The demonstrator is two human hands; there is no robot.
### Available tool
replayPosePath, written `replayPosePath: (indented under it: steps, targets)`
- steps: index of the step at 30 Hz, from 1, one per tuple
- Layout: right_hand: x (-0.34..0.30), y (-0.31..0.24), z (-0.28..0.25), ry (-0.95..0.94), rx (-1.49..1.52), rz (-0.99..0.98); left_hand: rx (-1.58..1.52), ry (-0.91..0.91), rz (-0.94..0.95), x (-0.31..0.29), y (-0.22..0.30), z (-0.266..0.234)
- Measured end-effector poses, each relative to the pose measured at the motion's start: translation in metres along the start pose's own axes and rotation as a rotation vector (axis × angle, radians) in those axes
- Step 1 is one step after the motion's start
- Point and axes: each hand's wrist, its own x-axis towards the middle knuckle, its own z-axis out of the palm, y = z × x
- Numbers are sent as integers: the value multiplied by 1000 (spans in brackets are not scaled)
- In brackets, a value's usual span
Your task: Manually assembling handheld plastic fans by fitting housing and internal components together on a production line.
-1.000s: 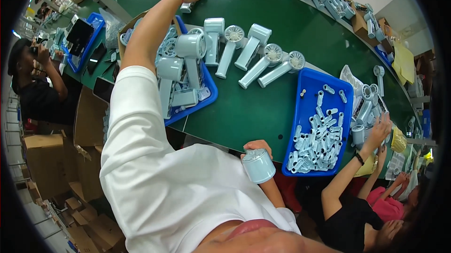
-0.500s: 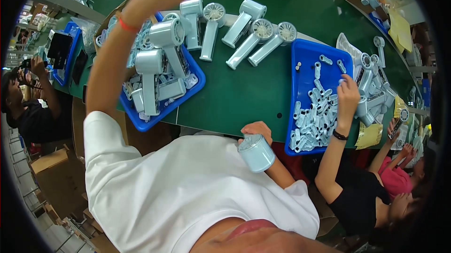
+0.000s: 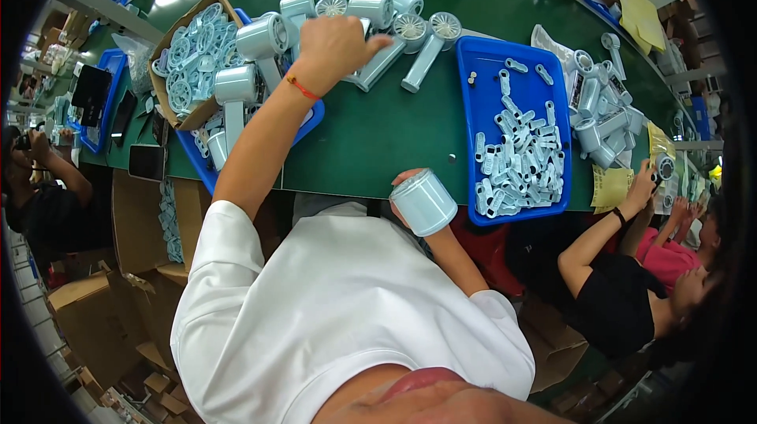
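My right hand (image 3: pixel 406 187) is wrapped round a pale blue handheld fan (image 3: pixel 423 203) near the table's front edge. Its drum-shaped head faces up, and its handle is mostly hidden. Stretched over the table, my left hand (image 3: pixel 337 44) wears an orange band at the wrist. It lies over the handle area of another handheld fan (image 3: pixel 370 8) in the far row. The thumb sticks out to the right; the other fingers are hidden, so I cannot tell whether they grip. More fans (image 3: pixel 445 27) lie just beyond it.
At left, a cardboard box (image 3: pixel 169 113) of round fan grilles and more fans stand in a blue tray (image 3: pixel 314 118). A second blue tray (image 3: pixel 465 101) at right holds many small pale parts. Beyond it lies a fan pile (image 3: pixel 607 117), with a co-worker's hand (image 3: pixel 640 187) nearby.
My left hand has come down from the far left to the row, where another fan now shows. My right hand still holds its fan, now turned. A co-worker's hand has left the right tray.
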Motion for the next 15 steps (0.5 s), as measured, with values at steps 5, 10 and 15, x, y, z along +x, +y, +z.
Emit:
replayPosePath:
  steps: [5, 10, 15]
  targets:
    - [-11, 8, 3, -15, 71, 73, -273, 544, 504, 111, 3, 27]
    - [-12, 4, -1, -38, 249, 322, -291, -221, 395, 148, 17, 46]
    - [-7, 7, 0, -67, -38, 45, 38, -47, 343, 139, 10, 72]
